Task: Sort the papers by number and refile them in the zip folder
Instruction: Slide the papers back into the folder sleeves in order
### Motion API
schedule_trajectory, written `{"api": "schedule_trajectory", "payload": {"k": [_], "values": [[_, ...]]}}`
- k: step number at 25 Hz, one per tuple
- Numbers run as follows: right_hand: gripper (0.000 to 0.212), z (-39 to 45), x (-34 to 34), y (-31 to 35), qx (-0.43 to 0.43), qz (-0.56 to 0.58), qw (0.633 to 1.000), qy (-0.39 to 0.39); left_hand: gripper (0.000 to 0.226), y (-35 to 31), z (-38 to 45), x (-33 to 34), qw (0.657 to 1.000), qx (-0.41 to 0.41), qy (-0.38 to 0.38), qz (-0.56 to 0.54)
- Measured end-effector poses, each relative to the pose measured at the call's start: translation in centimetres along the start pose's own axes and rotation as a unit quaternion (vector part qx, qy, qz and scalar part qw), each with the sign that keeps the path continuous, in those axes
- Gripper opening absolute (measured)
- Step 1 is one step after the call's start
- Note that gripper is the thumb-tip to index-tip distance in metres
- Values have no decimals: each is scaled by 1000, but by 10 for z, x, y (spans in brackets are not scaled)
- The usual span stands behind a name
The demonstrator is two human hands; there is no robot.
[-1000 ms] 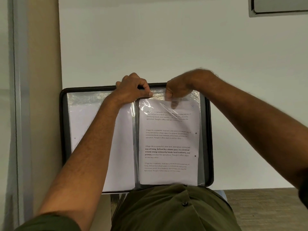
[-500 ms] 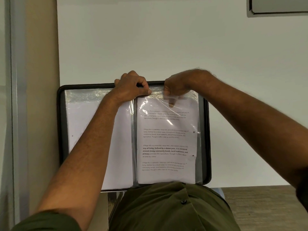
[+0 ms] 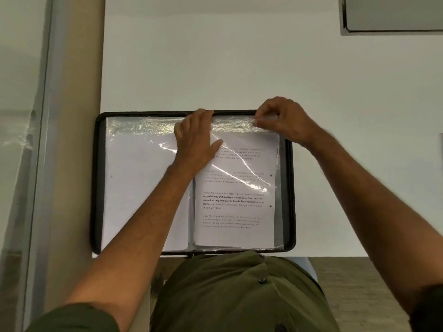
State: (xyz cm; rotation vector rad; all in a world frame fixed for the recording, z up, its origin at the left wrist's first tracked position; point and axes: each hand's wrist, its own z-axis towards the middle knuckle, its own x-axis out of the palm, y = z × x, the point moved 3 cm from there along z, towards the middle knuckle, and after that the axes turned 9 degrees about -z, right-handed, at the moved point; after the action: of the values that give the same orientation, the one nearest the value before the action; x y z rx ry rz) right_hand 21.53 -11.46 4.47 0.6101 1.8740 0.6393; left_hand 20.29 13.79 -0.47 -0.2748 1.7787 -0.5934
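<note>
A black zip folder [image 3: 289, 192] lies open on the white table at its near edge. Its right-hand clear sleeve [image 3: 278, 212] holds a printed paper [image 3: 235, 207] with several paragraphs of text. The left-hand sleeve shows a blank white sheet [image 3: 136, 188]. My left hand [image 3: 195, 140] lies flat with straight fingers across the folder's spine near the top, pressing on the sleeves. My right hand [image 3: 280, 121] pinches the top edge of the right sleeve near its far right corner.
The white table [image 3: 215, 68] stretches beyond the folder. A beige strip [image 3: 76, 116] and a glass panel [image 3: 21, 140] run along the left. A grey-framed object [image 3: 393, 17] sits at the far right corner. Wooden floor [image 3: 359, 295] shows below right.
My left hand has uncurled from gripping the sleeve top and now lies flat over the spine. My right hand has slid right along the sleeve's top edge. The paper sits lower in the sleeve.
</note>
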Motion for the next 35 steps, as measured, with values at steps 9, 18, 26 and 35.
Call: {"api": "schedule_trajectory", "payload": {"k": [9, 18, 26, 35], "values": [[68, -97, 51, -37, 160, 266, 941, -135, 69, -31, -101, 58, 996, -46, -10, -78], [39, -164, 78, -26, 186, 393, 896, 95, 54, -88, -132, 57, 961, -191, 22, -197], [72, -185, 102, 23, 80, 366, 910, 179, 44, -114, -157, 8, 852, -260, -5, -454], [34, -166, 157, 71, 12, 242, 965, 105, 17, 21, -189, -87, 830, -288, -117, -463]]}}
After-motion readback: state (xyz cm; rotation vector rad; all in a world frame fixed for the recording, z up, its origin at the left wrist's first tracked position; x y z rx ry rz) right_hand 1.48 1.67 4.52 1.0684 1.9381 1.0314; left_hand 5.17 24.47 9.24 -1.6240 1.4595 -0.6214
